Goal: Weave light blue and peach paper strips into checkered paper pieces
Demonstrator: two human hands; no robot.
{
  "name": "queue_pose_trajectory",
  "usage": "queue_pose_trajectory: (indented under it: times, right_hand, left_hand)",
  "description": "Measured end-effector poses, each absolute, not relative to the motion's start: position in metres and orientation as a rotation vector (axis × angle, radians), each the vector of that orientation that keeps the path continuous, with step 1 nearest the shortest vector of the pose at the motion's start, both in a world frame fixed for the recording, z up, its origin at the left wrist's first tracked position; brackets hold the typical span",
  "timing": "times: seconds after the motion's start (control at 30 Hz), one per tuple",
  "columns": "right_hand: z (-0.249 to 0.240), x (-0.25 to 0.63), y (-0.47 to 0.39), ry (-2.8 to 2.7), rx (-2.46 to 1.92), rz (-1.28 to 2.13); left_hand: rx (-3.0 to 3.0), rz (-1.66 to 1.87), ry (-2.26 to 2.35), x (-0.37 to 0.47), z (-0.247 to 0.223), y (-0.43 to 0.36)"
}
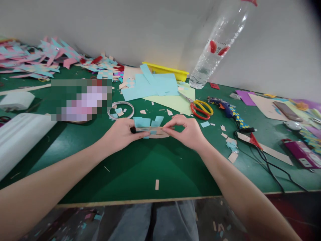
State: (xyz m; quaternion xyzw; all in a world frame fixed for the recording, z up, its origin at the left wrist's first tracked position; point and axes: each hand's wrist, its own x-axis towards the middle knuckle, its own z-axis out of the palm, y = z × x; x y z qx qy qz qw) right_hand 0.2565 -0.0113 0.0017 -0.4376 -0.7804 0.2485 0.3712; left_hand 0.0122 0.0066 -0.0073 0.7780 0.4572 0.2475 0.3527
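Between my hands, just above the green table, is a small piece of interlaced paper strips [156, 132], light blue and peach, with blue ends standing up at the back. My left hand [120, 132] grips its left side between thumb and fingers; a small black object shows by the fingers, its kind unclear. Thumb and forefinger of my right hand [188, 130] pinch the right end of a peach strip. Behind my left hand lies a white ring like a tape roll [131, 108]. Scissors [202, 108] with red and yellow handles rest behind my right hand.
Blue paper sheets [160, 85] lie at the back beside a tilted-looking water bottle [215, 47]. A glue gun [222, 105] and its black cable [269, 164] are on the right. Pink and blue strips [32, 60] pile up back left. A white object [25, 137] sits left. The table edge [140, 201] is near.
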Motion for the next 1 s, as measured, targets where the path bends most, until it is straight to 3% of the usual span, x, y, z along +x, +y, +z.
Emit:
queue_pose_trajectory:
  times: [0.67,1.0]
  right_hand:
    - [0.001,0.256,-0.009,-2.108,-1.107,0.676]
    - [-0.002,0.256,-0.009,-2.15,-1.051,0.631]
  left_hand:
    - [2.04,0.591,1.213,0.012,-0.007,0.007]
    - [2.049,0.822,1.173,0.014,0.004,0.0]
